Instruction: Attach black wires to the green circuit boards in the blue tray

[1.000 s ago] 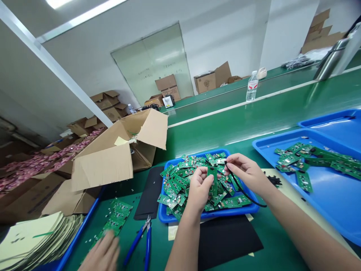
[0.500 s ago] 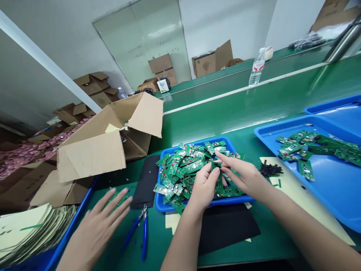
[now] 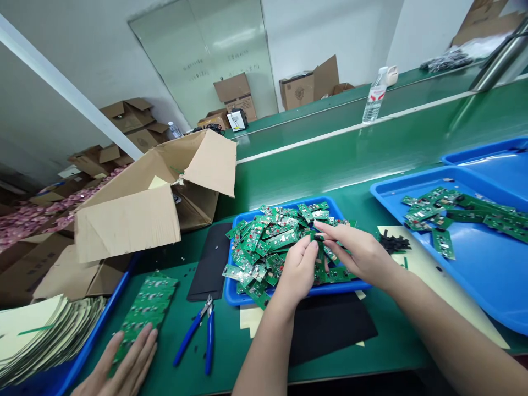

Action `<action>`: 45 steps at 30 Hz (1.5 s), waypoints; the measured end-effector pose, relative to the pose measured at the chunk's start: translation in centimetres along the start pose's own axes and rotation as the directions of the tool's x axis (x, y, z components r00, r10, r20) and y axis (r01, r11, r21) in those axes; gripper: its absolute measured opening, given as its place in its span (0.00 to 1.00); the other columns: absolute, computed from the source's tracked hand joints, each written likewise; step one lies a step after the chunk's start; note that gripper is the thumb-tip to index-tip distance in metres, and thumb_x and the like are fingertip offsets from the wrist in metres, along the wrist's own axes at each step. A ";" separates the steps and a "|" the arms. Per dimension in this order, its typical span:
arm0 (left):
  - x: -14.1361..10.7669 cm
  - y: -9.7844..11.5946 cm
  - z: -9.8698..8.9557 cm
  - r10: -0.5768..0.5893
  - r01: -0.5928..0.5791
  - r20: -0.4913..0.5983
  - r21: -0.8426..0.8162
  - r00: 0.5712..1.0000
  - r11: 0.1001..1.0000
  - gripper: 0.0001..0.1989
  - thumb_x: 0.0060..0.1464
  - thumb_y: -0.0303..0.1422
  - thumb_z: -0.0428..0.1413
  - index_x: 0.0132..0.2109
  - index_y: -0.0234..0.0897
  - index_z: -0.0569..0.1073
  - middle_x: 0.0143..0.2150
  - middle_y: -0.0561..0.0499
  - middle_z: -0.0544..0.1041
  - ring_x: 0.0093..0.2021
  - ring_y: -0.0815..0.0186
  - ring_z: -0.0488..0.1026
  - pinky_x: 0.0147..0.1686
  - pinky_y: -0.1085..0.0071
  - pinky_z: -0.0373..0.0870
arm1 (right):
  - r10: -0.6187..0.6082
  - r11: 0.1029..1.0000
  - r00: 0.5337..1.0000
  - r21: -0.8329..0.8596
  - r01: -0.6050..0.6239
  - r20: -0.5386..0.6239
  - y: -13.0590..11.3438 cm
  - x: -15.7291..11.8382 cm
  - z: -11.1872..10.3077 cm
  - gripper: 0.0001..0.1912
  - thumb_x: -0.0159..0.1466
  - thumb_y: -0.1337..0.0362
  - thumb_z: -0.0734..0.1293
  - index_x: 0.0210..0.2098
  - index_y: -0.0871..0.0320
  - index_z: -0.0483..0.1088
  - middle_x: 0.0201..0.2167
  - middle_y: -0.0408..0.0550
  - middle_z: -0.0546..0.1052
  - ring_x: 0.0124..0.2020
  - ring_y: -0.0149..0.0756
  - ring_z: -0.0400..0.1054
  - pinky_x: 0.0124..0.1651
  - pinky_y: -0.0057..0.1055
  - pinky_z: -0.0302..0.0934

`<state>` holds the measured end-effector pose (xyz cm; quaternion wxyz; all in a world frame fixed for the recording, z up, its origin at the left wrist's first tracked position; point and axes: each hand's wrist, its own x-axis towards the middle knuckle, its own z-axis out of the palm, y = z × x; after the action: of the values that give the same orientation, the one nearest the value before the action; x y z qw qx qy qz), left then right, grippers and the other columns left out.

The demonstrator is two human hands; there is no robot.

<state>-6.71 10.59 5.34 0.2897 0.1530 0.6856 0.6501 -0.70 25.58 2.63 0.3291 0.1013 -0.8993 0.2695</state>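
Note:
My left hand (image 3: pixel 297 270) pinches a small green circuit board (image 3: pixel 320 265), held upright above a blue tray (image 3: pixel 291 301) heaped with similar boards. My right hand (image 3: pixel 359 248) meets it from the right, thumb and fingers closed at the board's top end. A small black piece (image 3: pixel 318 237) shows there between the fingertips; whether it sits on the board cannot be made out. Many loose circuit boards (image 3: pixel 264 242) with red and black parts fill the tray below both hands. Beside my right wrist lies a pile of black strips (image 3: pixel 394 242) on pale paper.
A co-worker's hand (image 3: pixel 127 357) rests on a larger green board panel (image 3: pixel 150 302) at left. Blue-handled cutters (image 3: pixel 208 335) lie nearby. Black sheets (image 3: pixel 334 327) are under the tray. An open cardboard box (image 3: pixel 127 220) stands behind; another blue tray (image 3: pixel 487 280) holds boards at right.
The co-worker's hand has moved down and left, and the board panel now shows by it. My hands stay nearly in place, with the right fingertips closer on the board's top end.

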 end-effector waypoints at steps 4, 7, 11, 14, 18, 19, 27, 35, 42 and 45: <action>1.4 -0.6 1.1 0.046 -0.041 0.173 -0.031 0.984 0.999 0.12 0.58 0.34 0.46 0.31 0.36 0.70 0.21 0.55 0.69 0.21 0.72 0.66 0.23 0.75 0.64 | -0.013 1.000 1.000 -0.016 0.013 0.006 -0.1 0.1 0.0 0.22 0.65 0.70 0.56 0.59 0.54 0.56 0.38 0.51 0.76 0.39 0.40 0.71 0.40 0.36 0.66; 1.2 -0.7 0.7 0.066 -0.037 0.273 -0.110 0.960 0.993 0.12 0.58 0.35 0.44 0.37 0.36 0.70 0.22 0.54 0.71 0.20 0.69 0.68 0.22 0.73 0.64 | -0.025 1.000 1.000 -0.015 0.025 0.007 0.0 0.1 0.1 0.23 0.65 0.71 0.55 0.59 0.54 0.55 0.35 0.49 0.76 0.35 0.38 0.71 0.38 0.34 0.66; 1.7 -1.2 0.7 0.058 -0.008 0.294 -0.167 0.954 0.986 0.12 0.55 0.37 0.47 0.37 0.33 0.69 0.20 0.54 0.70 0.19 0.68 0.68 0.22 0.73 0.67 | -0.034 0.999 0.999 -0.030 0.035 0.020 0.2 0.0 0.0 0.22 0.65 0.70 0.55 0.58 0.54 0.56 0.35 0.48 0.76 0.33 0.36 0.70 0.36 0.33 0.65; 2.0 -1.7 0.9 0.054 -0.007 0.278 -0.164 0.959 0.986 0.12 0.54 0.38 0.48 0.33 0.32 0.67 0.18 0.54 0.69 0.18 0.69 0.68 0.20 0.74 0.67 | -0.041 0.999 0.999 -0.030 0.042 0.031 0.3 0.0 0.0 0.21 0.65 0.70 0.55 0.57 0.56 0.58 0.32 0.48 0.75 0.32 0.35 0.69 0.35 0.32 0.64; 2.1 -1.8 1.0 0.073 -0.028 0.271 -0.165 0.960 0.986 0.12 0.54 0.38 0.48 0.30 0.33 0.65 0.18 0.55 0.68 0.17 0.70 0.67 0.19 0.75 0.67 | -0.047 0.999 0.998 -0.017 0.047 0.033 0.2 0.1 0.0 0.20 0.65 0.71 0.56 0.57 0.57 0.59 0.29 0.47 0.75 0.30 0.34 0.68 0.35 0.31 0.64; 2.0 -1.8 1.1 0.080 -0.035 0.273 -0.164 0.959 0.986 0.12 0.54 0.38 0.48 0.30 0.32 0.65 0.18 0.55 0.68 0.17 0.71 0.67 0.19 0.75 0.67 | -0.043 0.999 0.999 -0.016 0.044 0.025 0.2 0.1 0.0 0.20 0.65 0.71 0.56 0.56 0.57 0.59 0.29 0.47 0.75 0.29 0.34 0.68 0.35 0.31 0.64; 1.8 -1.6 1.4 0.105 -0.095 0.197 -0.061 0.975 0.994 0.14 0.56 0.40 0.46 0.30 0.34 0.64 0.20 0.55 0.67 0.16 0.73 0.66 0.16 0.78 0.64 | -0.048 0.997 0.999 -0.052 0.048 -0.011 0.0 0.1 0.2 0.18 0.65 0.71 0.56 0.55 0.57 0.61 0.28 0.46 0.75 0.29 0.34 0.68 0.34 0.32 0.63; 1.6 -1.4 1.8 0.123 -0.123 0.127 -0.008 0.984 0.992 0.15 0.56 0.41 0.46 0.27 0.35 0.61 0.17 0.58 0.63 0.12 0.75 0.62 0.14 0.79 0.62 | 0.109 0.992 0.987 -0.052 -0.116 -0.114 -0.3 0.0 0.1 0.24 0.64 0.65 0.59 0.59 0.57 0.55 0.32 0.49 0.74 0.34 0.37 0.70 0.39 0.35 0.66; 1.8 -1.4 1.3 0.129 -0.118 0.097 -0.105 0.987 0.987 0.17 0.56 0.44 0.47 0.27 0.35 0.62 0.18 0.57 0.67 0.13 0.74 0.63 0.15 0.79 0.61 | 0.188 0.982 0.976 0.037 -0.185 -0.111 -0.2 0.3 -0.7 0.19 0.63 0.61 0.61 0.53 0.58 0.63 0.41 0.54 0.72 0.39 0.39 0.70 0.41 0.36 0.67; 1.9 -1.3 1.2 0.128 -0.115 0.100 -0.127 0.987 0.985 0.16 0.56 0.44 0.47 0.28 0.35 0.62 0.17 0.57 0.67 0.13 0.74 0.63 0.14 0.79 0.61 | 0.159 0.986 0.986 0.056 -0.157 -0.046 0.0 0.3 -0.5 0.10 0.64 0.65 0.60 0.43 0.57 0.69 0.37 0.51 0.76 0.39 0.39 0.71 0.42 0.37 0.66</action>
<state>-7.25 12.47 3.72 0.2948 0.2119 0.6178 0.6975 -0.60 25.84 3.17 0.3263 0.0315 -0.8887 0.3206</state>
